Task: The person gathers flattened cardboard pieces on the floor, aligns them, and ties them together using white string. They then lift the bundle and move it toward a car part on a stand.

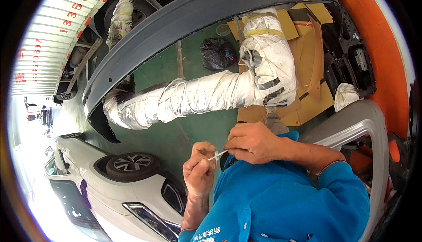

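Note:
In front of my chest, a thin white strip [218,155] stretches between my two hands. My left hand [200,167] pinches its left end between thumb and fingers. My right hand [255,143] is closed around the other end, with the fingertips turned down toward my blue shirt. What exactly the strip is, I cannot make out. Beyond my hands a padded stand [193,97], wrapped in white sheeting and tape, runs across the view. A long dark grey car bumper [176,24] lies over the wrapped supports.
A white car [118,185] stands at the lower left. A grey panel frame [379,154] is close by my right arm. Flattened cardboard [310,62] and a black plastic bag [217,53] lie on the green floor. An orange wall [373,40] bounds the right side.

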`<state>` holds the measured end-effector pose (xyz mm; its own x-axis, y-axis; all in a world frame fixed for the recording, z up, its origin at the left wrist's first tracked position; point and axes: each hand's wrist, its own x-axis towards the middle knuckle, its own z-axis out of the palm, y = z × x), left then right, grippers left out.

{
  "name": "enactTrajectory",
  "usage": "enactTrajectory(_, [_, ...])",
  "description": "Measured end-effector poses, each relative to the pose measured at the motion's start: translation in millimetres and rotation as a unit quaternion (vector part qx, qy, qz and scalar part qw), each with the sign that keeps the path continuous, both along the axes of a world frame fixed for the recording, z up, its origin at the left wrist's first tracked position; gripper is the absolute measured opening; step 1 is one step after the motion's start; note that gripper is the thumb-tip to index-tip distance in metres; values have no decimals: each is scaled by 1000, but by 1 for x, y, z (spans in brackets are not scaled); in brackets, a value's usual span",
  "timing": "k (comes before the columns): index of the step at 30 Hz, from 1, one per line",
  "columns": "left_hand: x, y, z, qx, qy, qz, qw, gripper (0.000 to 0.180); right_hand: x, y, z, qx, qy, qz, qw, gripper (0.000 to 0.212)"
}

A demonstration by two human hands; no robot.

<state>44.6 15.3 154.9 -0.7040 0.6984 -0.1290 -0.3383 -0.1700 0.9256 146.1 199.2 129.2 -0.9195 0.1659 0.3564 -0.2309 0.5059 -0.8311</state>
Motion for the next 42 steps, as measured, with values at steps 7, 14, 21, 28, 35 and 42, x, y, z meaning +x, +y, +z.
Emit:
enactTrajectory(7, [6, 0, 5, 27, -228, -41, 972, 38, 13, 0, 5, -15, -17, 36, 999, 9])
enactTrajectory(14, [15, -1, 9, -14, -231, -16, 973, 37, 22, 5, 7, -20, -31, 51, 998, 9])
enactTrajectory(21, [-7, -6, 4, 46, -285, 30, 957, 36, 4, 9, 4, -218, -119, 192, 950, 31])
enactTrajectory(28, [-16, -7, 2, 136, -328, 29, 934, 32, -1, 5, 5, -312, -174, 222, 907, 56])
enactTrajectory(35, [-14, -3, -1, 122, -315, 27, 941, 33, -11, -9, 7, -258, -181, 156, 936, 34])
enactTrajectory(42, [-15, -6, 9, 67, -286, 44, 955, 34, -9, -15, 3, -217, -144, 142, 955, 25])
